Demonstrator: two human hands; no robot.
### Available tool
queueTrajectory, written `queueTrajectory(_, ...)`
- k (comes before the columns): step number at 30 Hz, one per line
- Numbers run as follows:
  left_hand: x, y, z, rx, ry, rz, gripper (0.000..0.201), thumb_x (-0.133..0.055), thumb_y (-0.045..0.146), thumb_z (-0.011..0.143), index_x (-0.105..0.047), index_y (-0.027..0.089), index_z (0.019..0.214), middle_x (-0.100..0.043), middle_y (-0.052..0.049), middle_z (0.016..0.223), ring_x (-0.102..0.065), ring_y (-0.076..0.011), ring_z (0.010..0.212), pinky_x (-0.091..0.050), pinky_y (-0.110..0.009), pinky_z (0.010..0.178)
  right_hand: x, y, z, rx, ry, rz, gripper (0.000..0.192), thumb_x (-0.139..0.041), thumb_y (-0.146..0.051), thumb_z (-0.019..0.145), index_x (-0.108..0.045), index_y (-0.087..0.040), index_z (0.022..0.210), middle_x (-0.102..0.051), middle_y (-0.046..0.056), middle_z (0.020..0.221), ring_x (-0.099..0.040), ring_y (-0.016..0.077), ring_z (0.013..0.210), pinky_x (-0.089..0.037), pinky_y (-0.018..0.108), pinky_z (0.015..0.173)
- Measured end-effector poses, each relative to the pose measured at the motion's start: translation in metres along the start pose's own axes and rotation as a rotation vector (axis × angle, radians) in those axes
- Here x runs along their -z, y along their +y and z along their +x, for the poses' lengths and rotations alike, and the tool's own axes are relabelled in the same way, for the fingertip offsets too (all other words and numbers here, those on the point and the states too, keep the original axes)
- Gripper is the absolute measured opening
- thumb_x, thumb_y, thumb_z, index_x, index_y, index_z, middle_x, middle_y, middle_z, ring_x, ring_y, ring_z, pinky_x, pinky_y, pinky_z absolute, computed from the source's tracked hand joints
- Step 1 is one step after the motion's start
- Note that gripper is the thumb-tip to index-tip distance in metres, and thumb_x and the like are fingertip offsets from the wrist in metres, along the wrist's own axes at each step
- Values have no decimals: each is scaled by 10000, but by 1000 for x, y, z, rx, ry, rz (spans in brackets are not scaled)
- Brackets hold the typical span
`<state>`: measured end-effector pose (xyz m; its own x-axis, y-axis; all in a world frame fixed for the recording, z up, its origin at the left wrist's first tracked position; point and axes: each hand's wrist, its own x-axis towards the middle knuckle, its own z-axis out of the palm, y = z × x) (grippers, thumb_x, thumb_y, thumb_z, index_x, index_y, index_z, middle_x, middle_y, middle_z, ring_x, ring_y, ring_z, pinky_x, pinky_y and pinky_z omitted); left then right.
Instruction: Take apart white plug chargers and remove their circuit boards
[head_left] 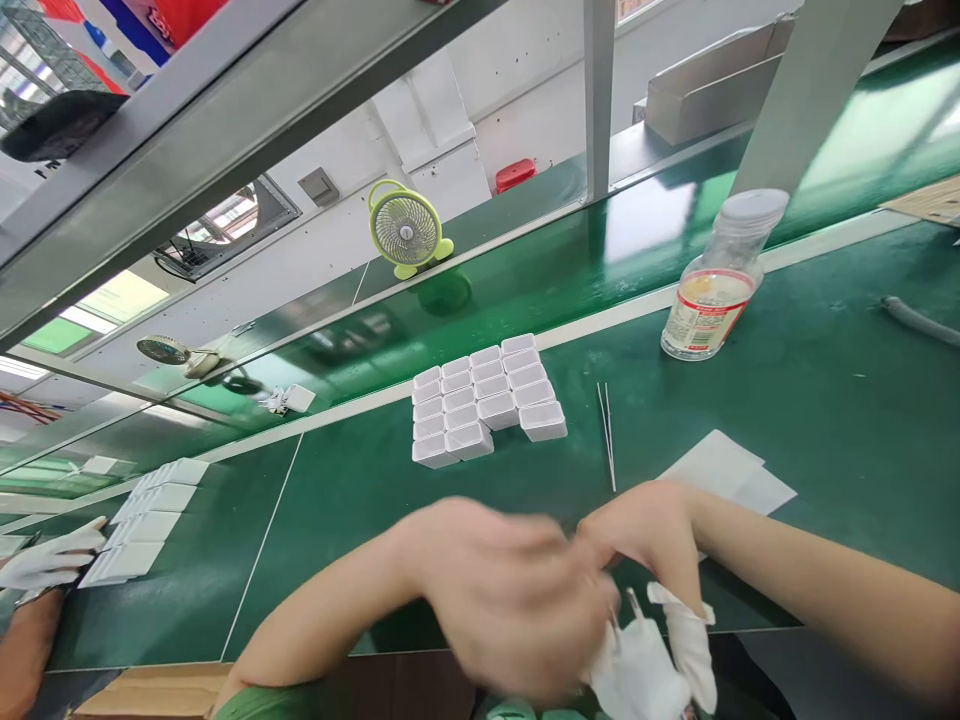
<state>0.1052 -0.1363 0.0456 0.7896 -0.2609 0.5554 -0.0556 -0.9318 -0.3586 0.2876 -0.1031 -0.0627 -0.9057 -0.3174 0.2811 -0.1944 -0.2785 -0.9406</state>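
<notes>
My left hand (517, 590) is smeared by motion in front of me, its fingers curled toward my right hand (652, 540). A white finger cot (690, 645) covers one digit of my right hand. Between the two hands, low near the table edge, is a white plastic piece (637, 670) with thin metal prongs; my right hand grips it, and my fingers partly hide it. Metal tweezers (609, 440) lie on the green table (360, 480) just beyond my hands. White sheets (727, 475) lie partly under my right wrist. Small white plastic housings (480, 400) stand in rows farther back.
A clear jar (712, 285) with a label stands at the right. Beyond is a glossy green belt (517, 240), with a green fan (406, 230) behind it. At far left, a co-worker's gloved hand (52, 560) is beside white pieces (150, 520). A metal frame (225, 130) crosses above.
</notes>
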Motion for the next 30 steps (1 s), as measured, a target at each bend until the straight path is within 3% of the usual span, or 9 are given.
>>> queueTrajectory(4,-28,4,-25,925,-85,188,375,-580,137,881,-517,151,1251,-619,-155,1201,-646,-231,1092,-601,-349,843,-4,-26,-17,37,134,58,846,-975,-380,394,-678,-68,1123,-714,129,954,-689,269,916,-543,305,860)
queueTrajectory(6,-52,14,-32,1108,-314,75,508,-527,226,919,-369,139,1394,-514,-207,1365,-621,-272,1153,-618,-358,768,-8,-38,-28,70,241,81,807,-961,-409,437,-678,-75,1114,-714,146,972,-694,283,921,-553,338,843)
queueTrajectory(8,-71,22,-35,1142,-409,-51,549,-522,234,905,-333,143,1413,-506,-195,1372,-602,-288,1185,-612,-379,827,-12,-42,-39,132,434,76,751,-925,-457,507,-665,-111,1121,-712,152,999,-700,287,906,-563,369,810)
queueTrajectory(12,-84,19,-36,1194,-374,-76,421,-528,244,895,-448,130,1292,-546,-179,1245,-586,-293,1154,-575,-426,907,-14,-36,-52,234,1068,101,706,-837,-565,585,-619,-220,1161,-717,135,1018,-713,283,800,-569,417,710)
queueTrajectory(16,-78,14,-39,1222,-349,-54,172,-464,235,945,-533,153,1079,-579,-117,1039,-614,-229,971,-574,-360,804,-13,-43,-43,301,1467,87,679,-752,-635,605,-612,-290,1173,-665,122,1201,-662,348,1054,-523,530,871)
queueTrajectory(23,-65,42,-32,1217,-317,18,163,-456,250,981,-560,168,884,-574,-33,762,-573,-153,673,-481,-280,602,-16,-66,-27,285,1575,-13,869,-782,-751,406,-660,-311,1145,-574,109,1337,-493,433,1281,-489,588,935)
queueTrajectory(25,-60,43,-32,1259,-216,-1,174,-572,343,935,-565,177,984,-609,-65,903,-612,-189,837,-527,-317,717,-17,-64,-30,300,1567,-7,850,-787,-736,420,-654,-318,1147,-597,97,1302,-493,419,1287,-489,580,941)
queueTrajectory(28,-52,39,-39,1383,-54,-194,539,-718,406,826,-475,214,1267,-523,-133,1281,-549,-266,1153,-526,-416,936,-17,-59,-34,278,1557,40,766,-750,-700,529,-629,-309,1176,-641,90,1223,-527,378,1270,-478,555,970)
queueTrajectory(30,-50,37,-45,1467,-42,-413,684,-714,328,823,-358,253,1403,-450,-141,1396,-545,-253,1161,-539,-411,926,-16,-56,-36,239,1572,67,734,-748,-657,556,-619,-305,1187,-644,98,1229,-533,376,1267,-465,566,988)
